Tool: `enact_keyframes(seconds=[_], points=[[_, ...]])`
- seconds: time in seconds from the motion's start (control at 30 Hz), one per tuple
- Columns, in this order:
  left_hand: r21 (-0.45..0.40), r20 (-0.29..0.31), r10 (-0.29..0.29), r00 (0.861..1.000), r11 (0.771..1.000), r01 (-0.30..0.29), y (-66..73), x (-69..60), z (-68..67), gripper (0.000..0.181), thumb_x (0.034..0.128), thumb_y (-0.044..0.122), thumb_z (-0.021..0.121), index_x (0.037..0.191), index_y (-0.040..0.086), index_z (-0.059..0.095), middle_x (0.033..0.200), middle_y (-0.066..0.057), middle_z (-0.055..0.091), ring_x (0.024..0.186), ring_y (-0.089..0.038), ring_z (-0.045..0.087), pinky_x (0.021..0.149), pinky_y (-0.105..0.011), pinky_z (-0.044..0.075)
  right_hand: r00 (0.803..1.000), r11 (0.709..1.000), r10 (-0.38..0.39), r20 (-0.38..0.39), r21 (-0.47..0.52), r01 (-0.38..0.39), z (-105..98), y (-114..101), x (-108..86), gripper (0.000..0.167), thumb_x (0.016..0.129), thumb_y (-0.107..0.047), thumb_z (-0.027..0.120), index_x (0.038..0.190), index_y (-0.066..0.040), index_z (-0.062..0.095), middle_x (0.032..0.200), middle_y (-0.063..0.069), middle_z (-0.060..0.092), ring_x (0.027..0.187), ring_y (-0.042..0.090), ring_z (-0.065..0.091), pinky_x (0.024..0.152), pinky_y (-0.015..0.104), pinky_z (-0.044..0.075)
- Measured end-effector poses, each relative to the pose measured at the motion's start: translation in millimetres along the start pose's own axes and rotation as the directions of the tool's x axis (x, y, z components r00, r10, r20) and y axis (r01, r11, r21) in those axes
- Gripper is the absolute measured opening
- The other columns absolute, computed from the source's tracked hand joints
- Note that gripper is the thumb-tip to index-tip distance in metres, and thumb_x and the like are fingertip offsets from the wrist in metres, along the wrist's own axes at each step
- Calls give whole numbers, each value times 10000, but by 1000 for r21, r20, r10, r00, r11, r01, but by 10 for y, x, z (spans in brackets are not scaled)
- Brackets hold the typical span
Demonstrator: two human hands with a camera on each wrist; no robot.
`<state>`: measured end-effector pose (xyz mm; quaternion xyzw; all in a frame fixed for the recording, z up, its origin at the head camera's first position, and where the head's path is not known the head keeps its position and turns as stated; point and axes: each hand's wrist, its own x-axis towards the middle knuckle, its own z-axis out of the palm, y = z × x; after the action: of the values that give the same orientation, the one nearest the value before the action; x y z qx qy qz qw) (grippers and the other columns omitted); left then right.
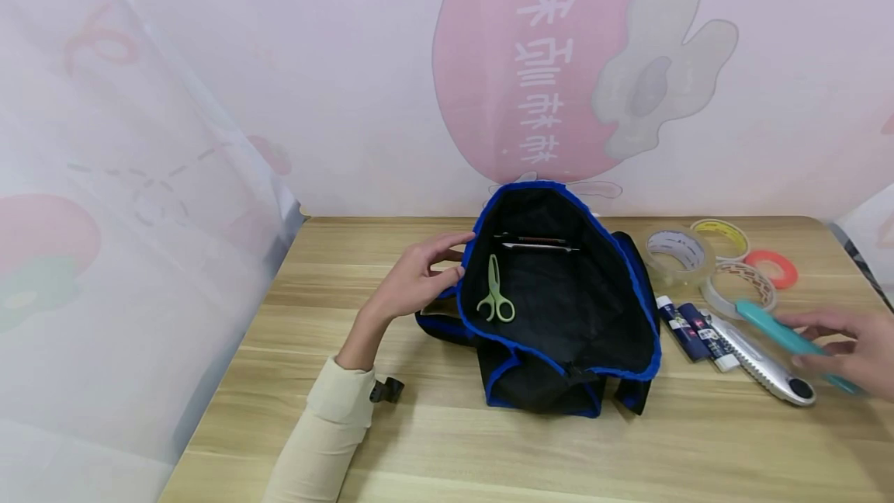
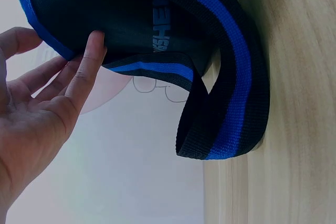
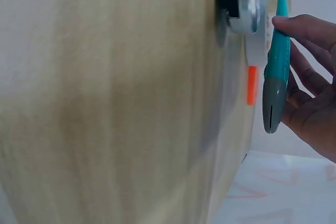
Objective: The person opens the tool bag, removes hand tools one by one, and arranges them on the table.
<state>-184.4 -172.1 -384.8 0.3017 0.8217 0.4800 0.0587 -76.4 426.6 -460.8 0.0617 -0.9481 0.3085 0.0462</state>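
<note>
A black tool bag with blue edging gapes upward on the table. Inside lie green scissors and a couple of slim pen-like items. Against the bag's left rim rest the nearly straight fingers of my left hand; in the left wrist view they touch its blue edge and outer side, above a black-and-blue strap. At the far right my right hand holds a teal utility knife with a grey end between thumb and fingers, slightly blurred in the head view. It is above the table, beside a silver utility knife.
Two dark blue glue sticks lie between the bag and the silver knife. Behind them are a wide clear tape roll, a yellow-cored roll, another clear roll and a red-orange ring. A printed curtain hangs behind the table.
</note>
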Motion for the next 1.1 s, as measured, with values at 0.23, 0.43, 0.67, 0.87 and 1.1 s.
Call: enact_keyframes(seconds=[0.23, 0.43, 0.67, 0.87, 1.1], points=[[10, -3, 0, 1000, 1000, 0, 4, -9, -10, 546, 1024, 70, 608, 1568, 92, 556, 1619, -111, 548, 1361, -350, 665, 906, -336, 646, 992, 994, 105, 66, -48, -102, -4, 87, 7, 635, 725, 5, 926, 1300, 117, 681, 1031, -347, 615, 860, -266, 415, 622, 148, 564], [7, 0, 6, 1000, 1000, -6, -9, -4, -10, 546, 1027, 63, 612, 1569, 83, 552, 1618, -126, 547, 1352, -366, 668, 946, -414, 659, 987, 991, 126, 99, -54, -121, 5, 119, 19, 653, 719, -9, 930, 1301, 137, 670, 1156, 248, 741, 854, -267, 411, 619, 150, 558], [5, -1, 2, 1000, 1000, -2, 8, -9, -7, 553, 1022, 71, 622, 1570, 88, 553, 1618, -125, 547, 1350, -365, 670, 925, -374, 659, 985, 992, 112, 132, -64, -105, 20, 176, 12, 614, 742, -2, 900, 1301, 124, 677, 1159, 264, 733, 852, -256, 434, 631, 175, 579], [-4, 2, -5, 1000, 1000, 5, -4, -12, -5, 555, 1025, 68, 617, 1575, 98, 548, 1627, -117, 536, 1359, -365, 664, 956, -410, 655, 987, 994, 105, 124, -42, -101, 46, 235, -44, 575, 740, 22, 890, 1276, 107, 698, 1028, -377, 597, 859, -244, 466, 638, 167, 573], [3, 0, 3, 1000, 1000, -3, 4, -9, 0, 547, 1023, 64, 614, 1566, 90, 557, 1617, -119, 546, 1351, -366, 669, 956, -430, 655, 985, 994, 113, 131, -21, -111, 64, 243, -69, 555, 745, 50, 895, 1253, 142, 693, 1004, -210, 721, 834, -208, 501, 641, 177, 578]])
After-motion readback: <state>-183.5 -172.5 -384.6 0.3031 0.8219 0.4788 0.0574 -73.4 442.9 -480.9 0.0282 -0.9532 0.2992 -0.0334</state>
